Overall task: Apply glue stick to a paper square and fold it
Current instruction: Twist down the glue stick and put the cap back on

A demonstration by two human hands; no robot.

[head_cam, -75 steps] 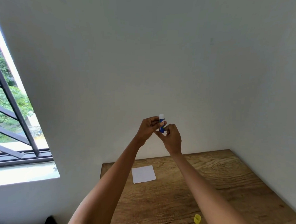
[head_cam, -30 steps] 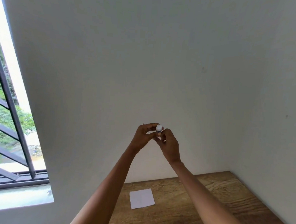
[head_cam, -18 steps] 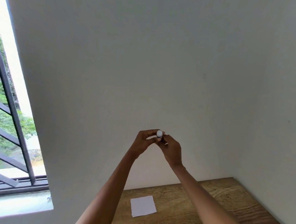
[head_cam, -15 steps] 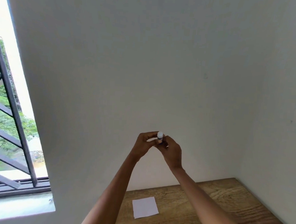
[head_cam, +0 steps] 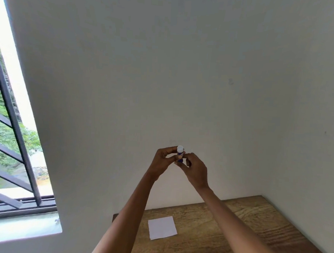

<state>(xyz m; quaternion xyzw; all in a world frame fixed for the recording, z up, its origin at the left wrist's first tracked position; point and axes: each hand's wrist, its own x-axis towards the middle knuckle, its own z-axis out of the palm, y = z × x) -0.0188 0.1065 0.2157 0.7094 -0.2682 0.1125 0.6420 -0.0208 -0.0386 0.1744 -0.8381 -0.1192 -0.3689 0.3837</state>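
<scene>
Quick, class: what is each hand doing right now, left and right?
Left hand: fingers and thumb pinch the glue stick, held upright in the air.
Right hand: fingertips curled on the lower part of the same glue stick.

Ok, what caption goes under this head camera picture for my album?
Both hands, left hand and right hand, hold a glue stick above the paper square.
</scene>
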